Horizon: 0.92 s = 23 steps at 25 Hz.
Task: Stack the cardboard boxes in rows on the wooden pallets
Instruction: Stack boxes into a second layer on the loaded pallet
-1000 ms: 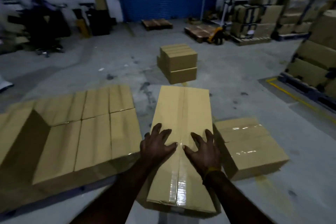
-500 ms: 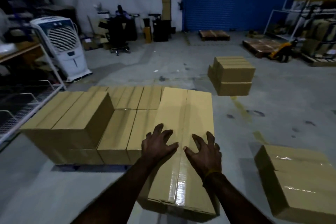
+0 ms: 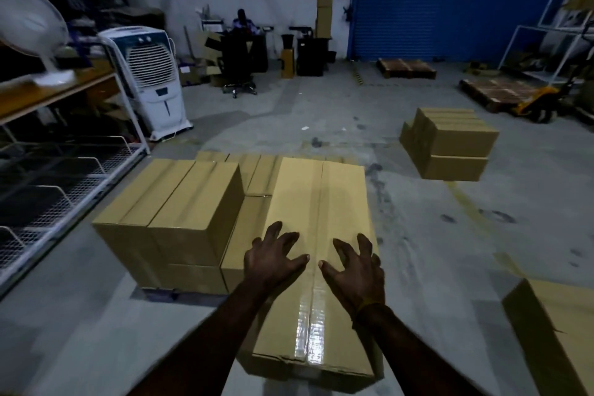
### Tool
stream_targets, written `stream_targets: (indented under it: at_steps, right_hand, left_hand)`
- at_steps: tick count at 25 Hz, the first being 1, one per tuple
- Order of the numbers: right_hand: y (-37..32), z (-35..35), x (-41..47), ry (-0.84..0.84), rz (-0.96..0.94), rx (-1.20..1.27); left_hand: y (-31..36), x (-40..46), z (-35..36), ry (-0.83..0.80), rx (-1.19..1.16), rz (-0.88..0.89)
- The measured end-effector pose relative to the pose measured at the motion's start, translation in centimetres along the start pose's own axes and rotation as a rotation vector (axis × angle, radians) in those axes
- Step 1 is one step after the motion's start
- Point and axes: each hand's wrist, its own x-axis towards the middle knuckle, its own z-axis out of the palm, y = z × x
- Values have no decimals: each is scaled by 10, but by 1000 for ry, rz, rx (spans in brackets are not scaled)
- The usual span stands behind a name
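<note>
- Hiding under the stacked boxes (image 3: 180, 212) on the left is whatever they're sitting on; only a dark sliver is peeking out at the floor edge, so can't tell if it's a pallet.
- Getting cut off at the bottom right corner is another box (image 3: 559, 331), and the near end of the carried box is running under the forearms.
- Looking too dark and blurry to read: the seated person (image 3: 242, 24) at the back wall and the stuff around that chair.
- Compared with half a second ago, the view is swinging left: the air cooler (image 3: 149, 80) and wire rack (image 3: 64, 177) are sitting further into the picture, and the small two-high pile (image 3: 450, 145) is sliding toward the right.
- Hands haven't budged on the box, same spread as before.
- The long cardboard box (image 3: 318, 235) is being carried lengthwise, pointing away from the person, its far end overlapping the low row of the stack. Plain tan, with a taped seam down the middle that's shining near the close end.
- Left hand (image 3: 273, 262) and right hand (image 3: 356, 270) are lying flat on top either side of the seam, fingers splayed, thumbs nearly meeting. Grip is apart, just pressing down, not curling round anything.
- Bare wooden pallets (image 3: 406, 67) are sitting by the blue shutter (image 3: 450, 0).
</note>
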Motion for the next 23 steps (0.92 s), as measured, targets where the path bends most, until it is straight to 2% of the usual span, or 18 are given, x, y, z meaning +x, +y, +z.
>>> stream_targets:
  at_steps: [6, 12, 18, 23]
  right_hand:
    - [-69, 45, 26, -21, -24, -23]
    - [-104, 90, 77, -88, -54, -32]
    - [-114, 158, 153, -129, -46, -25]
    - [-104, 243, 251, -217, -7, -18]
  left_hand:
    - [-77, 30, -27, 38, -46, -5]
    - [-130, 72, -23, 28, -103, -73]
    - [-175, 142, 2, 30, -111, -134]
    - [-230, 242, 56, -27, -96, -197]
